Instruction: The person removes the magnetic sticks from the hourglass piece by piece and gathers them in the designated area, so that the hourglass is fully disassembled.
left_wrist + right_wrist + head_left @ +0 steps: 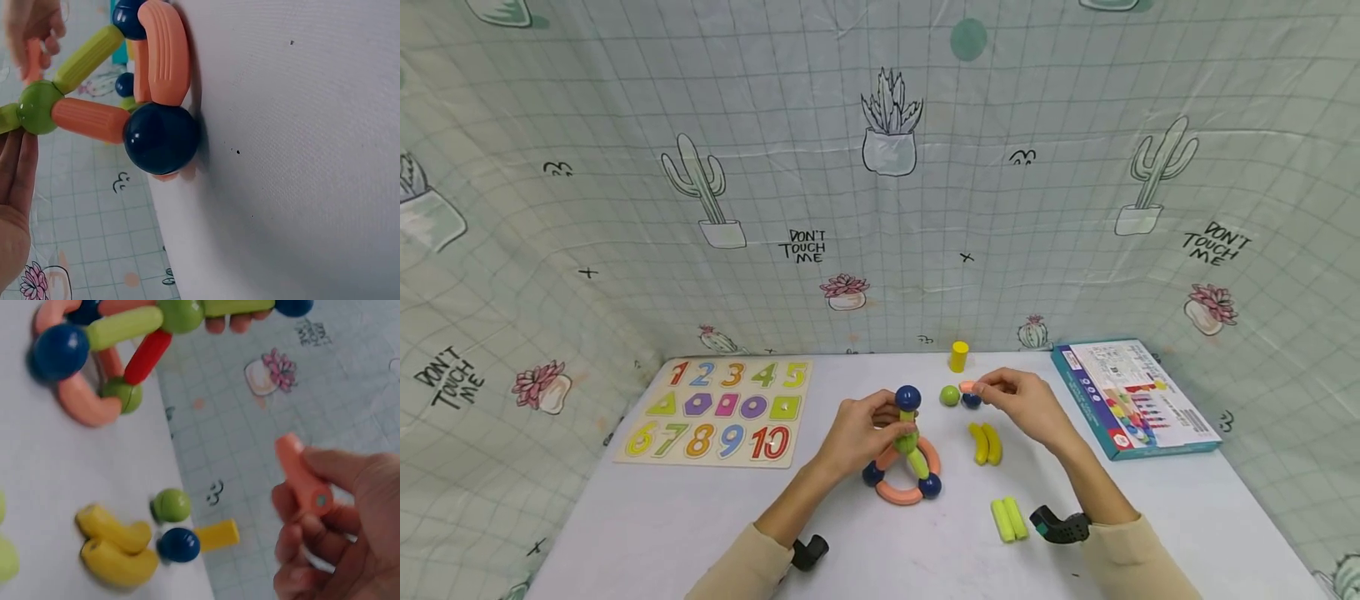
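A stick-and-ball structure [906,496] stands on the table, with curved orange rods and balls forming its ring. Slanting sticks, including a red stick [147,357], meet at a green ball [181,314]; above it rises a yellow-green stick topped by a dark blue ball [907,397]. My left hand [868,427] grips the structure around that upper stick, close to the green ball. Off to the right, my right hand [1024,406] pinches a short orange stick [303,478] between thumb and fingers, apart from the structure.
Near the right hand lie a loose green ball [950,396], a blue ball [972,401] and a yellow cylinder [958,357]. Two curved yellow pieces [985,444] and two yellow-green sticks [1009,520] lie closer. A number puzzle board [715,412] is left, a box [1135,398] right.
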The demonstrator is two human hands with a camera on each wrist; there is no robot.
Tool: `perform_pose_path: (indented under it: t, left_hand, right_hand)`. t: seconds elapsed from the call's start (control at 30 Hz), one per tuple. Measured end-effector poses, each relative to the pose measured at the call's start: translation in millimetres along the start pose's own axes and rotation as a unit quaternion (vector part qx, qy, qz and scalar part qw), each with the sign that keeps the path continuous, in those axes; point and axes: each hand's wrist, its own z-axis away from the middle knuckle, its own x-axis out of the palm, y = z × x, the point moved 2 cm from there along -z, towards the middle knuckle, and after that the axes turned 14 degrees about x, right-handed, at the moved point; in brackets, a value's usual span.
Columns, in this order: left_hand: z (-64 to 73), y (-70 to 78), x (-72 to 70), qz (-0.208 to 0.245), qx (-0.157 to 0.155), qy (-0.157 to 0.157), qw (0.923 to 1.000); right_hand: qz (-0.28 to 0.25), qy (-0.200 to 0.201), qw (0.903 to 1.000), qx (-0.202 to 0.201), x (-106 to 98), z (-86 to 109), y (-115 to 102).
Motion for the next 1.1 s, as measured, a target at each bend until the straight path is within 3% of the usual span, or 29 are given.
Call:
perform_pose_path:
  t: [0.2,0.33,0.57,0.8,1.1]
  left_hand:
    - [2.3,-0.5,-1.2,-0.004,0.001,0.001,1.0]
    - [4.1,-1.5,-2.7,0.0,0.001,0.008,1.0]
    - [3.6,-3.4,-3.4,0.006,0.004,0.006,1.0]
    - [3.3,-4.8,-1.4,0.041,-0.012,-0.029,0.9987]
    - [3.2,-4.3,1.6,0.025,-0.011,-0.04,0.9988]
  right_hand:
    - [0.041,0.0,0.9919,0.12,-3.5,-6.8,40.1]
    - [0.077,-0.014,0.9847,0.156,1.3,-9.4,63.0]
    - [0.117,-0.024,0.9812,0.151,5.8,-9.3,70.2]
    - [0.13,-0.044,0.9803,0.142,7.8,-5.5,68.2]
    - [0.132,-0.041,0.9807,0.138,8.0,-3.9,69.2]
